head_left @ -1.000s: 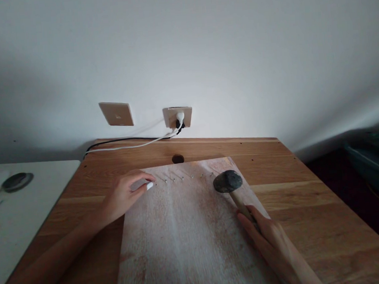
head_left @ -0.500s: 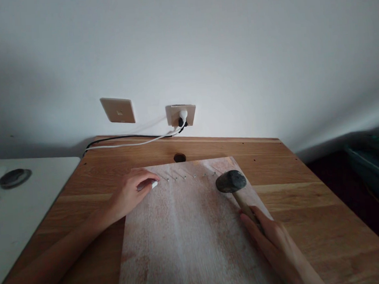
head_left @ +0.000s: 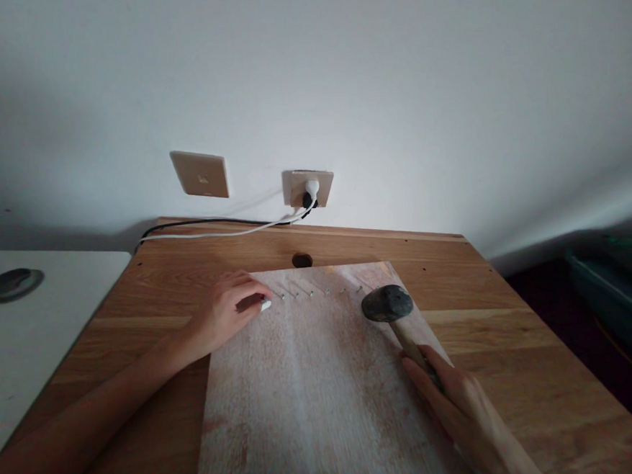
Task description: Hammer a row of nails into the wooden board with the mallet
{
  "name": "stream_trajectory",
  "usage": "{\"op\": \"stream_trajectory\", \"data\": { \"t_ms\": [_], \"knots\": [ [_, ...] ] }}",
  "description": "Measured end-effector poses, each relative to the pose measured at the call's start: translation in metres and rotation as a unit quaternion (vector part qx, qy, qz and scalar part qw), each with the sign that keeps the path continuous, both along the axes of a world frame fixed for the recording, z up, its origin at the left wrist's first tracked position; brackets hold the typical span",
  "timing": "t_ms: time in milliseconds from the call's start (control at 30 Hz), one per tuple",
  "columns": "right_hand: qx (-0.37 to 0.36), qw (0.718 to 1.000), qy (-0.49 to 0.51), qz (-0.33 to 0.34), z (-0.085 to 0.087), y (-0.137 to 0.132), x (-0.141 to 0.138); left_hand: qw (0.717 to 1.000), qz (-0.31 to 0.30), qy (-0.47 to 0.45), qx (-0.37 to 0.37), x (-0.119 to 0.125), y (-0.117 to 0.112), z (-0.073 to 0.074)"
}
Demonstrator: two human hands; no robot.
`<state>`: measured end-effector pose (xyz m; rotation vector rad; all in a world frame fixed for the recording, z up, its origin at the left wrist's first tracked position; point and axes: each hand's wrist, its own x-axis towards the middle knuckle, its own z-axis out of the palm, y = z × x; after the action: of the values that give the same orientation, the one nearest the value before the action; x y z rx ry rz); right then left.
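A pale wooden board (head_left: 310, 396) lies on a brown wooden table (head_left: 518, 338). Near its far edge stands a row of several small nails (head_left: 320, 291). My right hand (head_left: 458, 407) is closed round the wooden handle of a hammer (head_left: 391, 311); its dark head rests on the board at the right end of the row. My left hand (head_left: 229, 312) rests at the board's far left corner, fingers curled and pinched on a small white thing (head_left: 265, 305) that I cannot make out, just left of the nails.
A round hole (head_left: 302, 259) is in the table behind the board. White and black cables (head_left: 223, 229) run to a wall socket (head_left: 308, 188). A white surface (head_left: 31, 336) with a dark round object (head_left: 12, 282) adjoins on the left. Dark items lie on the floor at right.
The view has swung slightly left and down. My left hand has crept a little to the right toward the nails. The hammer stays resting on the board.
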<state>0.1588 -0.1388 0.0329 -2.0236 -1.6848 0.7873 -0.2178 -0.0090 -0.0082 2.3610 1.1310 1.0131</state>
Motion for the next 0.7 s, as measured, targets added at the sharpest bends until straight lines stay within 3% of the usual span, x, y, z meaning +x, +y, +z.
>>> {"op": "stream_trajectory", "data": {
  "t_ms": [200, 400, 533, 700],
  "knots": [
    [-0.041, 0.997, 0.059, 0.024, 0.021, -0.002, -0.025, 1.000, 0.006, -0.010, 0.006, 0.002, -0.001, -0.001],
    [-0.047, 0.981, 0.076, 0.174, 0.039, 0.023, -0.068, 0.999, 0.031, -0.014, -0.015, 0.001, -0.003, -0.006],
    [-0.013, 0.970, 0.057, 0.237, 0.041, 0.043, -0.095, 0.999, 0.035, -0.015, -0.009, 0.001, -0.003, -0.006],
    [-0.037, 0.961, 0.059, 0.268, 0.034, 0.054, -0.111, 0.999, 0.051, -0.015, -0.002, 0.002, -0.001, -0.009]
  ]
}}
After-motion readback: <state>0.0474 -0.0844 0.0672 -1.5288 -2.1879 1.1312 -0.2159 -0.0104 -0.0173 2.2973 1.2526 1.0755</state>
